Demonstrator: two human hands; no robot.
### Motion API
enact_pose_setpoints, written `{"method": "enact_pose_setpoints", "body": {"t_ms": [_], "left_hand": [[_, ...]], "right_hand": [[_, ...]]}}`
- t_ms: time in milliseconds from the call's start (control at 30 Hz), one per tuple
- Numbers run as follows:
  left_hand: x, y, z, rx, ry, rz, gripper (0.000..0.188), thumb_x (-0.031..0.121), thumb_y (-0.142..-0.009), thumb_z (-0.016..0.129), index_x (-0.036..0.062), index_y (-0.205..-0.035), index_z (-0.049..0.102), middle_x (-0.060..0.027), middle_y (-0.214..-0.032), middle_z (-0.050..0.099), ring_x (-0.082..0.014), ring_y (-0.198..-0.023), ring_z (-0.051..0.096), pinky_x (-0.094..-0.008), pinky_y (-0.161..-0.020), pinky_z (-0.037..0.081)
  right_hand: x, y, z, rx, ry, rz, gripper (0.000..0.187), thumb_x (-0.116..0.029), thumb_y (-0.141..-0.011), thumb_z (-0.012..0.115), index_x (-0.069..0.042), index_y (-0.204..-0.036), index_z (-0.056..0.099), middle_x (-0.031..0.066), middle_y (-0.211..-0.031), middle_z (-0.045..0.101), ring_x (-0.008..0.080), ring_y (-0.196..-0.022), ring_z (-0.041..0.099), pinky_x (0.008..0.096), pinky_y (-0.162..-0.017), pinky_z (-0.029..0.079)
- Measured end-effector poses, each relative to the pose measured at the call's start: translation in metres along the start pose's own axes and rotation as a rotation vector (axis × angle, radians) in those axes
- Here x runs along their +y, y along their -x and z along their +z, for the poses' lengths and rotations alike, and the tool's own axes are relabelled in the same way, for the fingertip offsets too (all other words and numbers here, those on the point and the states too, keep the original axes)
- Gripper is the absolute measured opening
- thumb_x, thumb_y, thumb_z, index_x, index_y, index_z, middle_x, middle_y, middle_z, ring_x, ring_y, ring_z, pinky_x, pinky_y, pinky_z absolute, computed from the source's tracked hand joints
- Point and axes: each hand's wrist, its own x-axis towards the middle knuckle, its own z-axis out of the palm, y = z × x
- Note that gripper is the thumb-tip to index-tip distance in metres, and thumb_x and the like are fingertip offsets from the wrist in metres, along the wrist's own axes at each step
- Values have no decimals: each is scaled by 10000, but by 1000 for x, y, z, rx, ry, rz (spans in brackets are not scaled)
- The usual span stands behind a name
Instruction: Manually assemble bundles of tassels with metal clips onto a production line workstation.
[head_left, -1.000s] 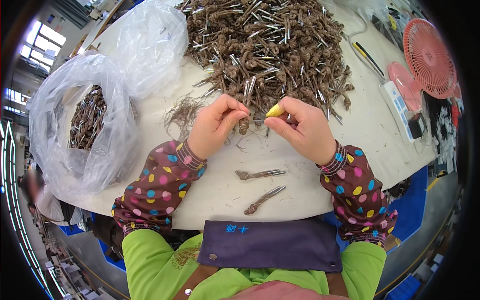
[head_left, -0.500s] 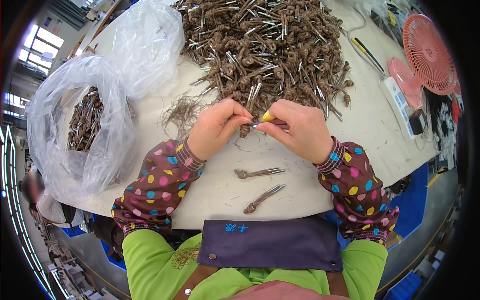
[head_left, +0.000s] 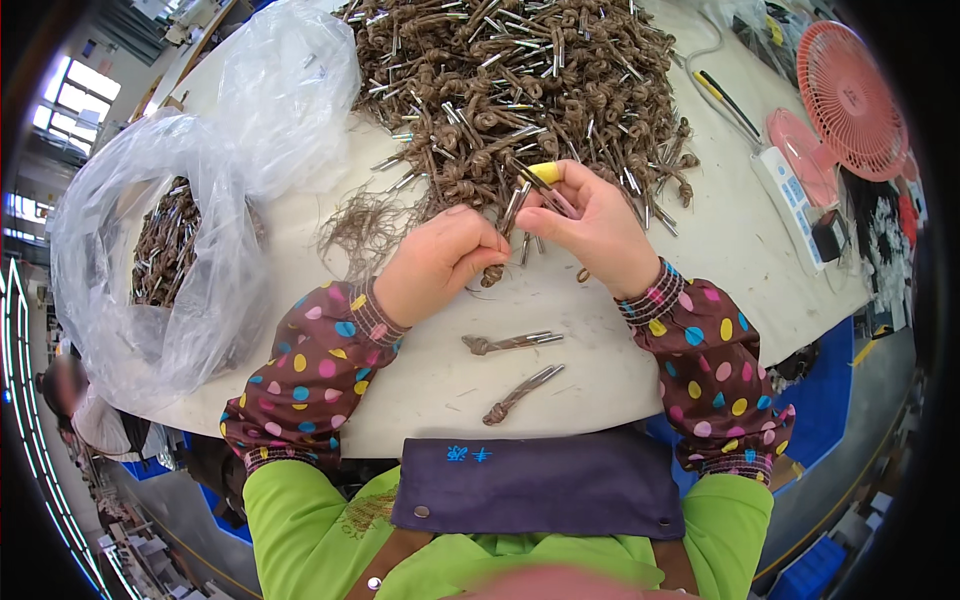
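Note:
My left hand (head_left: 440, 258) is closed in a pinch on a knotted brown cord (head_left: 492, 276). The knot hangs below the fingertips, and the cord's silver tips slant upward. Close beside it, my right hand (head_left: 603, 232) is closed around what look like thread snips (head_left: 563, 203), with dark blades and a pinkish handle; the fingers partly hide them. A yellow wrap (head_left: 545, 172) covers one right finger. Nearer to me, two more knotted cords, one upper (head_left: 512, 342) and one lower (head_left: 523, 394), lie apart on the table (head_left: 600, 370).
A large heap of knotted cords (head_left: 530, 90) covers the far middle. Loose brown threads (head_left: 365, 230) lie to its right-hand neighbour, a clear bag (head_left: 215, 330) holding more cords. Another clear bag (head_left: 290, 90) is behind. A pink fan (head_left: 850, 100) and a white power strip (head_left: 790, 200) stand right.
My right hand has drawn slightly up and its fingers have lifted, so the snips now point up and away. The held cord has turned more upright in my left hand.

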Motion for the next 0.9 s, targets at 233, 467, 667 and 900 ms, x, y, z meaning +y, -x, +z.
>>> {"method": "enact_pose_setpoints", "body": {"t_ms": [233,467,667,900], "left_hand": [[1,4,-13,103,53,-280,68,104,-822,636,65,-858,594,-77,-759,611,-255,-765,605,-325,-669,479],[9,32,-51,-114,-831,-454,155,166,-816,654,63,-912,588,-75,-769,584,-232,-724,583,-319,-643,465],[18,24,-7,-63,-531,-77,217,204,-756,689,86,-901,579,-64,-845,522,-255,-824,546,-343,-699,452],[-13,52,-28,-92,-545,-89,125,107,-775,655,59,-852,568,-92,-827,508,-289,-794,527,-362,-697,433]], "right_hand": [[-10,2,-6,-18,-18,45,273,-138,-800,703,-3,-999,575,-10,-841,610,25,-716,507,186,-627,413],[-7,5,-11,43,237,-12,254,-135,-796,695,-14,-991,586,9,-813,613,40,-698,515,197,-626,421],[-3,4,-7,47,240,-14,253,-137,-794,694,-10,-985,585,7,-790,605,46,-682,508,199,-617,421],[-14,12,0,-39,164,51,241,-124,-797,691,-2,-973,583,0,-773,592,38,-672,495,197,-605,416]]}}
